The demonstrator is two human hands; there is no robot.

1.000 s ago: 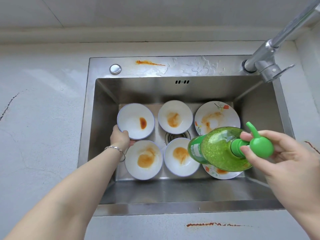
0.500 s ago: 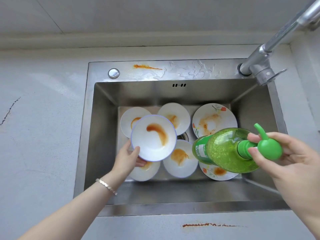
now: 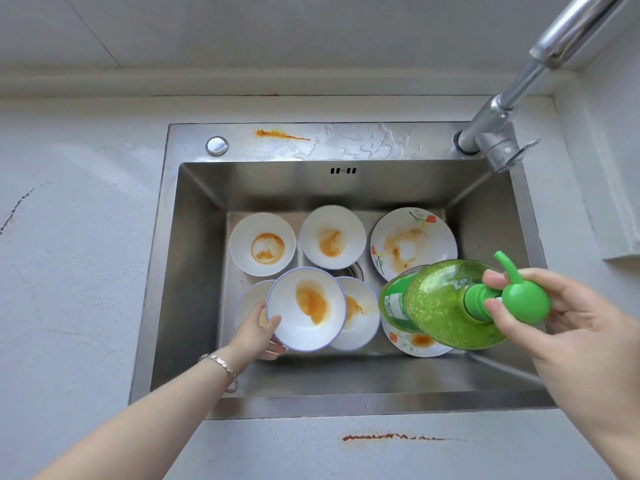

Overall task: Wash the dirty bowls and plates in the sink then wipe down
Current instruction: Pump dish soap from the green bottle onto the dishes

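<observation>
In the steel sink (image 3: pixel 194 271) lie several white bowls and two flowered plates, all stained orange. My left hand (image 3: pixel 254 332) grips the rim of one blue-edged bowl (image 3: pixel 306 308) and holds it lifted above the front-left bowl (image 3: pixel 251 301). Two bowls (image 3: pixel 262 249) (image 3: pixel 332 237) sit at the back, another bowl (image 3: pixel 360 313) at front centre. A plate (image 3: pixel 414 242) lies back right; a second plate (image 3: pixel 414 342) is mostly hidden under the green dish-soap bottle (image 3: pixel 446 303). My right hand (image 3: pixel 568 317) holds that bottle by its pump head, tipped sideways over the sink.
A chrome faucet (image 3: pixel 502 133) rises at the sink's back right. Orange smears mark the sink's back ledge (image 3: pixel 280 135) and the front countertop (image 3: pixel 391 437). Grey countertop (image 3: pixel 69 271) flanks the sink on the left; a wall ledge stands to the right.
My left hand picked a bowl off the stack at back left, lifted it and brought it forward over the front-left bowl. The soap bottle stayed almost still in my right hand.
</observation>
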